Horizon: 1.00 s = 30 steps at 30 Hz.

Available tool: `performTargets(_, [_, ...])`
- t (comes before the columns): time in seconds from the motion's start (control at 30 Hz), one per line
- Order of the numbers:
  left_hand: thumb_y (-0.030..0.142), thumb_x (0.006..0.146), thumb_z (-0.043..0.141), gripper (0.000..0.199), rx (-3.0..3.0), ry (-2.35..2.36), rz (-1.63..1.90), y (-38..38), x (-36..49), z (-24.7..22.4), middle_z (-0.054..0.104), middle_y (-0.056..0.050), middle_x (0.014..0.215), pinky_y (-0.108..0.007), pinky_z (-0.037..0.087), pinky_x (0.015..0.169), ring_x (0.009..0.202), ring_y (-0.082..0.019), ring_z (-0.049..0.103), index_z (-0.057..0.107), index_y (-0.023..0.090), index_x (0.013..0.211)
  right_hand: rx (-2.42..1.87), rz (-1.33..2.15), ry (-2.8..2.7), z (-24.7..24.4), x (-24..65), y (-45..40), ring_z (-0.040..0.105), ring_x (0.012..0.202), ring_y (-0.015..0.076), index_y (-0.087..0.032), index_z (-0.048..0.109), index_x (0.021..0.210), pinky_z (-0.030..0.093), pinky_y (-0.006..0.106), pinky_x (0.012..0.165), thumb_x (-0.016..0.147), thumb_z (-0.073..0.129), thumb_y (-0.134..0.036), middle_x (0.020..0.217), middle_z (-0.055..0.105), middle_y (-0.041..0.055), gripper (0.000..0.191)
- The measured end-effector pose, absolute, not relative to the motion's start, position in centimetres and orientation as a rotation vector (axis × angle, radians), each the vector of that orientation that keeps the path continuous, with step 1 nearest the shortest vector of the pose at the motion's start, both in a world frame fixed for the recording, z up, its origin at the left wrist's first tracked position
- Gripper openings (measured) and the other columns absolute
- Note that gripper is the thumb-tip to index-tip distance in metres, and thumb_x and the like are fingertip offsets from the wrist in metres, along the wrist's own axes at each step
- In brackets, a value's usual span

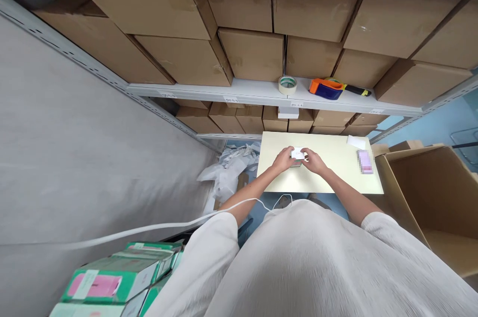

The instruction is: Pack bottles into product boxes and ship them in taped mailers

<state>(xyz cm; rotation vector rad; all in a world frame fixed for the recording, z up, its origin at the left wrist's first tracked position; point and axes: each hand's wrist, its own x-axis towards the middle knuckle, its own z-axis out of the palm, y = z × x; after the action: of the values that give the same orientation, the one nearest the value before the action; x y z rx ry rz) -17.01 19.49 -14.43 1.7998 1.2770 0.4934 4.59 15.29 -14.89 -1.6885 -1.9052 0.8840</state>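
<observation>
A small white box [298, 153] is held between both hands, above the pale tabletop [276, 177]. My left hand [284, 158] grips its left side, fingers closed against it. At its right side, my right hand [312, 160] has thumb and fingers closed on the box. Something thin and white shows by the right fingertips, too small to name. Under the box there is a greyish-green edge, partly hidden by the hands. To the right on the table lie a pixelated pink-purple item [365, 161] and a white piece of paper [356, 142].
Metal shelves [254, 89] of cardboard boxes stand ahead, with a tape roll [287, 85] and an orange-blue tape dispenser [325, 89] on the ledge. A large open carton [440, 192] is at right. Crumpled plastic [231, 167] and green boxes [112, 277] lie left. A white cable [157, 226] crosses leftward.
</observation>
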Motion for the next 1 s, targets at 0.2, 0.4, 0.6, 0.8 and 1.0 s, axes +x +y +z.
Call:
performTargets(0.2, [0.013,0.081,0.074,0.051,1.788,1.268,0.571,19.6,-18.2,-15.1,0.064,-0.009,0.144,-0.039,0.061,0.101,0.112,-0.024,0.072,0.068,0.025,0.131,-1.699,0.855,-1.908,-15.3,3.3,16.2,0.074,0.093,0.0224,-0.027,0.061,0.131,0.061,0.040,0.087,0.089,0.067,-0.021,0.131,0.071,0.0090,0.043])
performTargets(0.4, [0.011,0.084,0.070,0.051,1.756,1.340,0.618,20.9,-20.0,-15.1,0.063,-0.008,0.146,-0.039,0.061,0.099,0.109,-0.024,0.072,0.066,0.027,0.133,-1.660,0.841,-1.919,-15.6,1.1,18.3,0.073,0.099,0.0237,-0.027,0.061,0.133,0.062,0.042,0.091,0.090,0.065,-0.020,0.134,0.069,0.0098,0.044])
performTargets(0.6, [0.010,0.084,0.069,0.054,1.719,1.377,0.704,22.8,-21.7,-14.8,0.061,-0.008,0.149,-0.040,0.060,0.102,0.108,-0.023,0.072,0.066,0.027,0.135,-1.592,0.860,-1.892,-15.2,-1.1,20.9,0.073,0.103,0.0240,-0.028,0.062,0.136,0.063,0.045,0.095,0.091,0.065,-0.023,0.137,0.067,0.0104,0.046])
performTargets(0.8, [0.008,0.085,0.067,0.054,1.673,1.410,0.755,24.6,-23.2,-15.0,0.061,-0.009,0.151,-0.042,0.060,0.106,0.110,-0.023,0.072,0.067,0.025,0.136,-1.542,0.907,-1.919,-15.0,-2.9,22.9,0.073,0.108,0.0252,-0.025,0.060,0.140,0.063,0.046,0.096,0.091,0.064,-0.023,0.143,0.064,0.0137,0.049])
performTargets(1.0, [0.009,0.086,0.068,0.053,1.630,1.421,0.804,26.3,-24.7,-15.3,0.063,-0.009,0.152,-0.044,0.061,0.108,0.126,-0.026,0.068,0.068,0.026,0.136,-1.500,0.943,-1.931,-15.2,-4.5,24.6,0.071,0.113,0.0267,-0.027,0.058,0.145,0.063,0.047,0.098,0.093,0.064,-0.027,0.148,0.062,0.0138,0.053])
